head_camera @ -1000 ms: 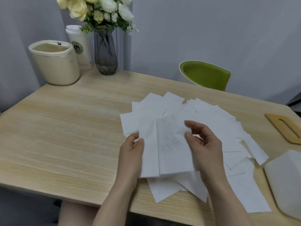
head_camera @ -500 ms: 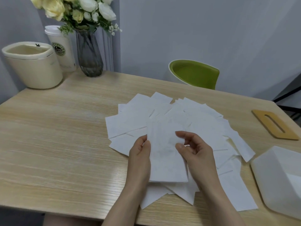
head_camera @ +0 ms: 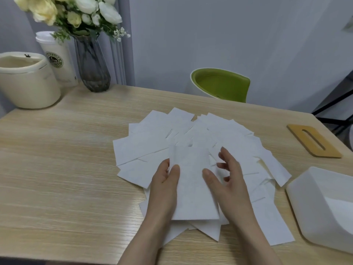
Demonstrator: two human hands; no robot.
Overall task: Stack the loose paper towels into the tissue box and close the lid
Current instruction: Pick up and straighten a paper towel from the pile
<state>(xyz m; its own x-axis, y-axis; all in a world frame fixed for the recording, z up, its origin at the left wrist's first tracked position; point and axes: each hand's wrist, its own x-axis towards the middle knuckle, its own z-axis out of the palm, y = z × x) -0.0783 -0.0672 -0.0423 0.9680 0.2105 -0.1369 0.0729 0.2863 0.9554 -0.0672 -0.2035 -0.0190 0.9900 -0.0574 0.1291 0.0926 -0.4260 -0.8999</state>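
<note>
Two hands are over the pile. The left hand [head_camera: 165, 181] holds a small stack of towels [head_camera: 193, 186] by its left edge, thumb on top and fingers under it. The right hand [head_camera: 230, 180] is just beside the stack's right edge; its fingers are spread and a little bent, and it grips nothing. Its thumb lies on the stack's right edge.

Under the stack, many more loose sheets [head_camera: 152, 148] lie fanned out on the table [head_camera: 57, 178] — too many, and too mixed up, to count. They are all white and plain.

There is one box [head_camera: 324, 211], white, at the right edge of the table, near the end of the fan. It is open on top. There is one lid [head_camera: 313, 140], flat and wood-colored with a long slot in it. It lies on the table beyond the box, apart from it.

At the far left corner stand three things close together — one cream bin [head_camera: 28, 81], one white cup [head_camera: 57, 60] and one dark glass vase [head_camera: 91, 67] with white and yellow flowers. The cup has a round green badge with writing, but the words are too small to read.

One green chair [head_camera: 221, 85] sits behind the table.
</note>
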